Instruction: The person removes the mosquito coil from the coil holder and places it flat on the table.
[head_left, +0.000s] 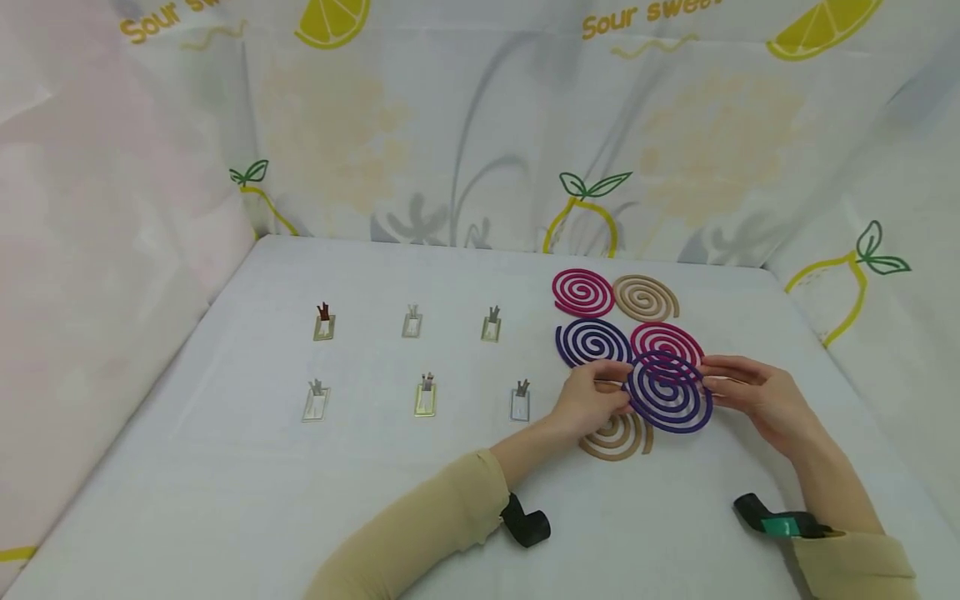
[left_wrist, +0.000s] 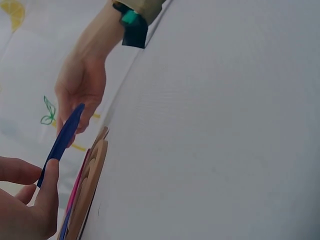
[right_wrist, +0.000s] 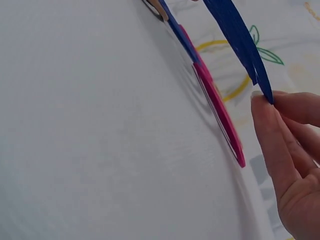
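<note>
Between both hands a dark blue-purple mosquito coil [head_left: 670, 393] is held up off the table by its edges. My left hand [head_left: 592, 400] pinches its left edge between thumb and fingers. At the opposite edge my right hand [head_left: 765, 400] pinches it; the right wrist view shows thumb and fingertips at the rim of the blue coil [right_wrist: 240, 42]. Beneath and behind it lie a pink coil [head_left: 651, 332], another purple coil [head_left: 581, 333] and a tan coil [head_left: 613, 450], each partly covered. Edge-on in the left wrist view, the held coil [left_wrist: 65, 135] is tilted.
Farther back lie another pink coil [head_left: 582, 292] and a tan coil [head_left: 646, 297]. On the left half of the white table [head_left: 225, 500] several small metal coil stands [head_left: 425, 398] are set out in two rows. A printed cloth [head_left: 465, 125] hangs behind the table.
</note>
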